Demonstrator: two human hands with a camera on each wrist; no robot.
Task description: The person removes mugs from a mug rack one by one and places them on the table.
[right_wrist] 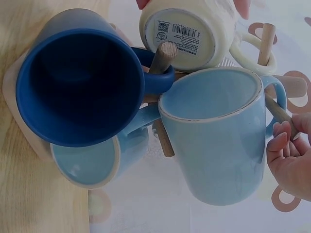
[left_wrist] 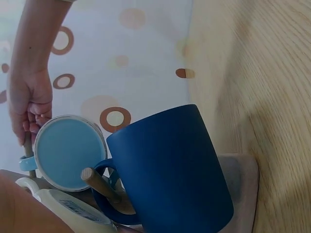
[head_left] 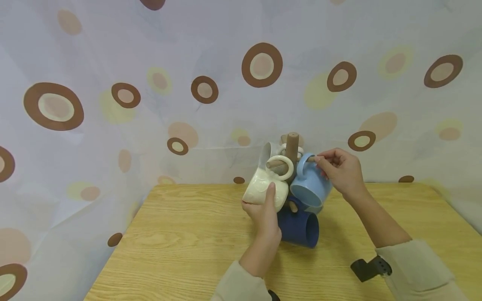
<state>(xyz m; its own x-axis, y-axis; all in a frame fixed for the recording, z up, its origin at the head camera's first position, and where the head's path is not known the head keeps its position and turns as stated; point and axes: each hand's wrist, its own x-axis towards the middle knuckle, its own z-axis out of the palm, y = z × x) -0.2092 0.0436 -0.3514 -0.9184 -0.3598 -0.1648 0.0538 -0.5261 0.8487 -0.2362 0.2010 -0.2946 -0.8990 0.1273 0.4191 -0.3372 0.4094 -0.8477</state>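
A wooden mug tree carries several mugs by their handles. My left hand holds the body of a cream mug, thumb on its near side; the mug's handle loops around a peg. With fingertips and thumb my right hand pinches the end of another peg, from which a light blue mug hangs tilted by its handle. Below them a dark blue mug hangs on a low peg. Another light blue mug sits lower, partly hidden. Behind the cream mug, a whitish mug is mostly covered.
The mug tree's base stands on a wood-grain table, close to the back edge. Behind it hangs a pale backdrop with brown and yellow ovals. A dark strap shows at the right sleeve.
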